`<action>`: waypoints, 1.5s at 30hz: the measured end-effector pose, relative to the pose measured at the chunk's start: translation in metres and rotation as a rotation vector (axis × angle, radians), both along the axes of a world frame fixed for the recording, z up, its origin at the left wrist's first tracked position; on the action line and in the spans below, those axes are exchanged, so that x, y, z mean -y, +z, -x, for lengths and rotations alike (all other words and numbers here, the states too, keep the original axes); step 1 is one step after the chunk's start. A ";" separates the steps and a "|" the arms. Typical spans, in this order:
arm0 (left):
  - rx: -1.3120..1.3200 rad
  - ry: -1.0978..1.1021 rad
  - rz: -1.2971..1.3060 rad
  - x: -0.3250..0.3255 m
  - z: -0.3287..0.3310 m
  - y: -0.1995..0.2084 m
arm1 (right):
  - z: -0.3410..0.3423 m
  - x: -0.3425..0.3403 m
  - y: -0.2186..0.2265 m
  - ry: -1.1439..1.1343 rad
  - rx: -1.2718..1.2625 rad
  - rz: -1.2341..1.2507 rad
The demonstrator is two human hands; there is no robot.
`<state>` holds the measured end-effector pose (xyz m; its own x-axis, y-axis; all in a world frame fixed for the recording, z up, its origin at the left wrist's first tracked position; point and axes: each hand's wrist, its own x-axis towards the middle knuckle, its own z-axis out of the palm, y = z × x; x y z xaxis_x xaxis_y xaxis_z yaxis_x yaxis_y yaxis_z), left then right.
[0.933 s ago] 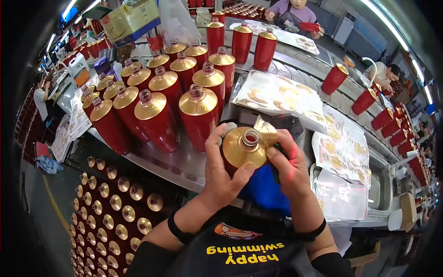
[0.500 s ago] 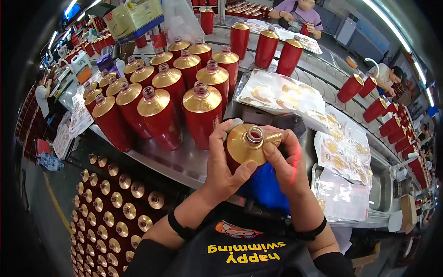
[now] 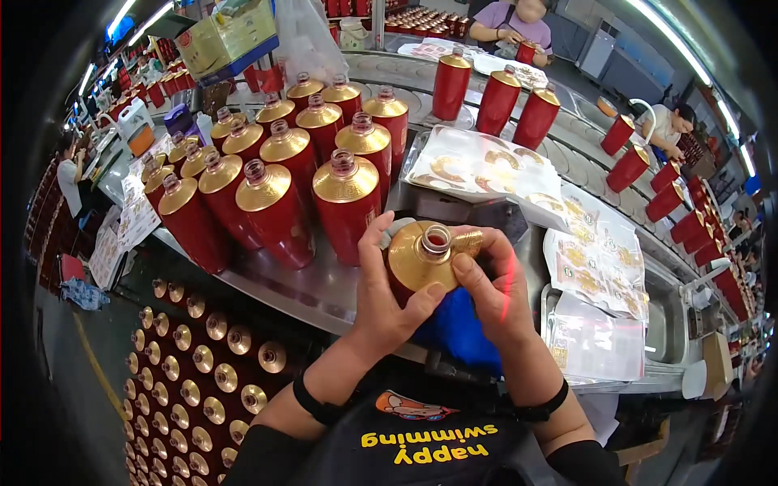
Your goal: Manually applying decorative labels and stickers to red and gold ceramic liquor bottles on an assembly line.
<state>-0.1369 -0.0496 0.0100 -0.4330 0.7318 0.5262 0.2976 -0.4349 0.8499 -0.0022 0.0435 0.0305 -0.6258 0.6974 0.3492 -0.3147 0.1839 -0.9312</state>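
A red bottle with a gold shoulder (image 3: 415, 263) and an uncapped glass neck is tilted toward me in front of my chest. My left hand (image 3: 381, 308) is closed round its left side, thumb on the gold shoulder. Something grey shows at that hand's fingertips. My right hand (image 3: 498, 296) pinches a curved gold piece (image 3: 468, 242), like a foil label, against the right of the shoulder, its thumb pressing beside the neck. The bottle's lower body is hidden by the hands.
Several similar bottles (image 3: 348, 202) stand on the metal table to the left. Label sheets (image 3: 478, 166) lie stacked in a tray, with more sheets (image 3: 596, 267) at the right beside a sink (image 3: 668, 320). A conveyor (image 3: 567, 166) carries bottles behind. Crated bottles (image 3: 190, 393) stand lower left.
The bottles on the conveyor have moved to the right. The view has shifted slightly; my hands keep nearly the same hold on the bottle and the gold piece.
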 end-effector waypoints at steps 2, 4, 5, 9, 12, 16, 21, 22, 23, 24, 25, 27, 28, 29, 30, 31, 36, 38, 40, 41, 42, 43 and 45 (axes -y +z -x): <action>0.061 -0.076 -0.014 -0.001 0.005 0.001 | -0.003 -0.002 0.002 -0.005 0.048 -0.026; 0.159 -0.155 -0.031 -0.003 0.013 0.003 | -0.005 -0.004 0.003 -0.008 0.093 -0.063; 0.171 -0.225 -0.006 -0.004 0.018 0.006 | -0.005 -0.005 0.004 0.010 0.112 -0.021; 0.117 -0.176 0.062 0.002 0.013 0.010 | -0.004 -0.004 0.008 0.056 0.048 0.012; -0.030 -0.042 -0.011 0.004 -0.003 0.008 | -0.003 -0.003 0.013 0.084 0.041 -0.030; 0.126 -0.059 0.051 0.003 -0.007 0.007 | -0.004 -0.003 0.016 0.069 0.072 -0.004; 0.172 -0.164 0.074 -0.003 0.011 0.012 | -0.001 -0.007 0.008 0.052 0.068 0.057; 0.217 -0.218 0.089 -0.003 0.014 0.013 | 0.001 -0.007 0.006 0.048 0.069 0.070; 0.201 -0.207 0.061 -0.003 0.016 0.014 | 0.002 -0.008 0.003 0.018 0.062 0.064; 0.156 -0.195 0.119 -0.002 0.016 0.015 | 0.003 -0.008 0.001 -0.012 0.057 0.058; 0.150 -0.178 0.155 -0.001 0.016 0.015 | 0.004 -0.009 -0.001 -0.009 0.058 0.054; 0.028 -0.086 0.108 0.000 0.006 0.013 | 0.005 -0.011 -0.003 -0.017 0.034 -0.120; -0.048 -0.013 0.032 0.000 0.001 0.012 | 0.005 -0.011 -0.003 -0.018 0.033 -0.119; -0.049 0.013 0.047 -0.001 0.000 0.011 | 0.005 -0.011 -0.002 -0.040 0.022 -0.140; -0.026 0.015 0.053 -0.002 -0.003 0.011 | 0.005 -0.011 -0.002 -0.049 0.022 -0.186; -0.004 0.018 0.057 -0.003 -0.004 0.011 | 0.005 -0.011 -0.001 -0.059 0.015 -0.161; 0.083 -0.043 0.051 -0.006 -0.004 0.016 | 0.005 -0.010 0.002 0.040 -0.027 0.049; 0.183 -0.111 0.056 -0.007 -0.003 0.017 | 0.004 -0.009 0.002 0.024 -0.014 0.031; 0.176 -0.120 0.074 -0.008 0.006 0.017 | 0.002 -0.009 0.002 0.016 0.002 0.017; 0.195 -0.149 0.106 -0.007 0.010 0.016 | 0.002 -0.009 0.002 -0.004 0.030 -0.020; 0.171 -0.146 0.105 -0.008 0.015 0.015 | 0.001 -0.009 0.002 -0.024 0.053 -0.072; 0.221 -0.213 0.112 -0.009 0.019 0.013 | 0.000 -0.009 0.002 -0.025 0.056 -0.055; 0.266 -0.280 0.117 -0.009 0.025 0.010 | 0.000 -0.010 0.003 -0.033 0.083 -0.062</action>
<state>-0.1615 -0.0409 0.0204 -0.3185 0.8889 0.3291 -0.0554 -0.3641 0.9297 -0.0024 0.0531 0.0331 -0.6311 0.6971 0.3402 -0.2300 0.2507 -0.9403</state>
